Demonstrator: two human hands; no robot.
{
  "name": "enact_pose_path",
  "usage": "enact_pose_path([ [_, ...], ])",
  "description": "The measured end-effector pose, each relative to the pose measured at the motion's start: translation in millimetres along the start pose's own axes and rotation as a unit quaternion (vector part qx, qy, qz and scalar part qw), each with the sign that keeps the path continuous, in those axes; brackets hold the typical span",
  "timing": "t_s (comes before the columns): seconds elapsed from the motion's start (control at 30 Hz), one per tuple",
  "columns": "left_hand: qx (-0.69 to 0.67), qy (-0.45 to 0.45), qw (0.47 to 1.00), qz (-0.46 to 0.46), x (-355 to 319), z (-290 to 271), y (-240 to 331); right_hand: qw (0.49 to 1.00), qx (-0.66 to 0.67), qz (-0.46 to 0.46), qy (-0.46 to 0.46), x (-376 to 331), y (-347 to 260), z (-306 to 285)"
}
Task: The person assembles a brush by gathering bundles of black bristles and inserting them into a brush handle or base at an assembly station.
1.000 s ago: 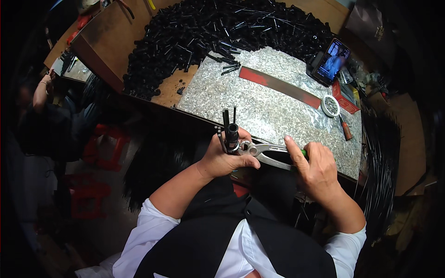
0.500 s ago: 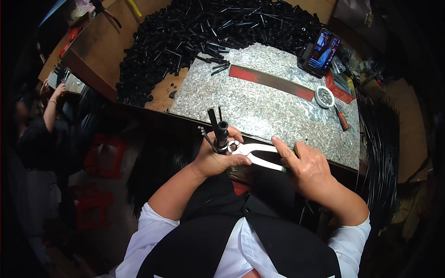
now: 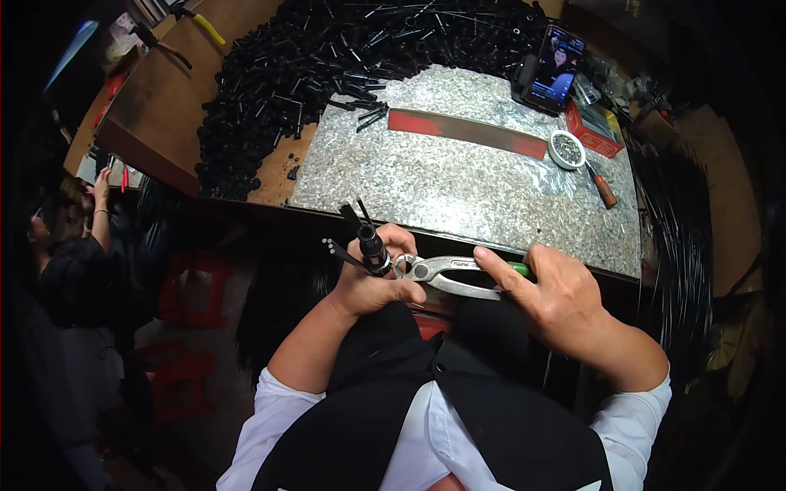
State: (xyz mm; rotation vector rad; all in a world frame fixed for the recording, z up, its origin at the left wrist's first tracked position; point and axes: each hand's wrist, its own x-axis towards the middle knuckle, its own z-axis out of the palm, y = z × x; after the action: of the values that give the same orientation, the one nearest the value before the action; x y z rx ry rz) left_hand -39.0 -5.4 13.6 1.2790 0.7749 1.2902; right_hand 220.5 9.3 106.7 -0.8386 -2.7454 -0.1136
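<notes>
My left hand point(image 3: 358, 288) is wrapped round a black tubular part point(image 3: 372, 244), held upright with its hollow end up. Several thin black strips and rods fan out beside the tube in the same grip. Metal pincers point(image 3: 454, 282) with green-covered handles lie level, their jaws against the tube's side next to my left fingers. Whether the jaws bite on anything there is too small to tell. My right hand point(image 3: 561, 286) is closed round the handles, its index finger stretched along the upper one.
A speckled board point(image 3: 458, 184) carries a red-and-brown flat bar point(image 3: 467, 133), a white bowl point(image 3: 566, 150) of small metal bits, a screwdriver point(image 3: 603, 190) and a propped phone point(image 3: 557, 69). Behind lies a heap of black parts point(image 3: 278, 90). Another person point(image 3: 78, 254) works at far left.
The view has shifted a little. My left hand with the tubular part and the pincers' jaws sit slightly further left, and my right hand slightly further right. Both grips stay the same.
</notes>
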Motion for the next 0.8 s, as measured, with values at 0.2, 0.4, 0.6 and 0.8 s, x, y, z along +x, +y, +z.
enact_pose_path([
  [0.2, 0.088, 0.013, 0.993, -0.081, -3, 1, 1, 0.999, -0.041, -0.019, -0.006, -2, -7, 8],
  [0.4, 0.113, 0.062, 0.99, -0.06, -2, -10, -6, 0.997, -0.072, 0.017, 0.025, 3, -23, 31],
  [0.6, 0.057, 0.029, 0.995, -0.078, 4, -19, 1, 0.994, 0.082, 0.043, -0.05, 12, -12, 28],
  [0.8, -0.141, 0.007, 0.99, 0.015, 6, -33, -1, 0.967, 0.203, 0.115, -0.1, 26, 11, 19],
])
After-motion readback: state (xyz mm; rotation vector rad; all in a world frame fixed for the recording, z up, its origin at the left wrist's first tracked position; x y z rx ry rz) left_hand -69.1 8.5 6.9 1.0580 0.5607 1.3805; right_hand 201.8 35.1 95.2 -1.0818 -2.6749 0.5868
